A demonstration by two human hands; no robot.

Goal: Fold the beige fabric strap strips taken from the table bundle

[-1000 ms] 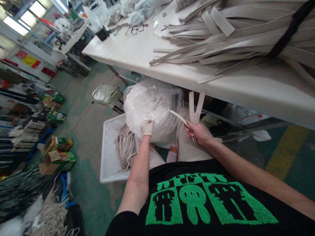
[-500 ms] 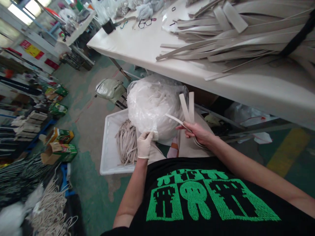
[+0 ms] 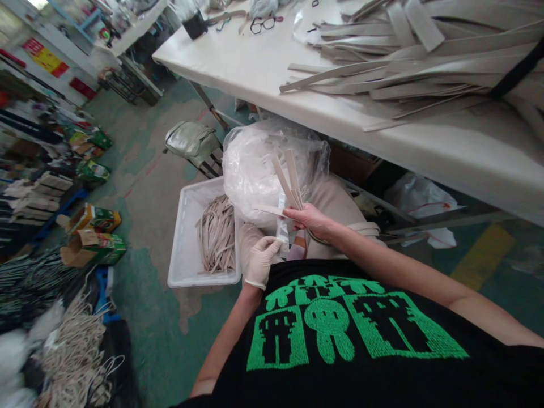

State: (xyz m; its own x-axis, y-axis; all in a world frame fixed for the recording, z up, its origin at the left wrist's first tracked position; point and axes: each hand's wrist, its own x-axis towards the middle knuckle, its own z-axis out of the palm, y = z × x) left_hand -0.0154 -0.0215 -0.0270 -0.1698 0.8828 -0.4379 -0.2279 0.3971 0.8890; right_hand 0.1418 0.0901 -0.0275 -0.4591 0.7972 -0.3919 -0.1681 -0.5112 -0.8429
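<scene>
My left hand [image 3: 260,262], in a pale glove, pinches the edge of the clear plastic bag [image 3: 250,170] near my lap. Bare and closed, my right hand [image 3: 308,220] grips several flat beige strips [image 3: 288,180] that fan upward over the bag. One strip points left, and longer ends trail behind the wrist. The large, puffed bag rests at my knees with whitish contents blurred by its film. Left of it, a white bin [image 3: 181,249] holds a heap of thin beige strips [image 3: 216,235].
A white table [image 3: 255,85] crosses above, bearing piled beige strips [image 3: 408,62], glasses [image 3: 262,24] and a black cup [image 3: 194,25]. A stool with a green cushion [image 3: 191,139] stands beyond the bin. Open boxes [image 3: 96,247] and cord bundles [image 3: 72,345] lie at left.
My right hand has moved left with the strips, closer to my left hand. My left hand has come slightly right and down, still pinching the plastic. The view has shifted a little.
</scene>
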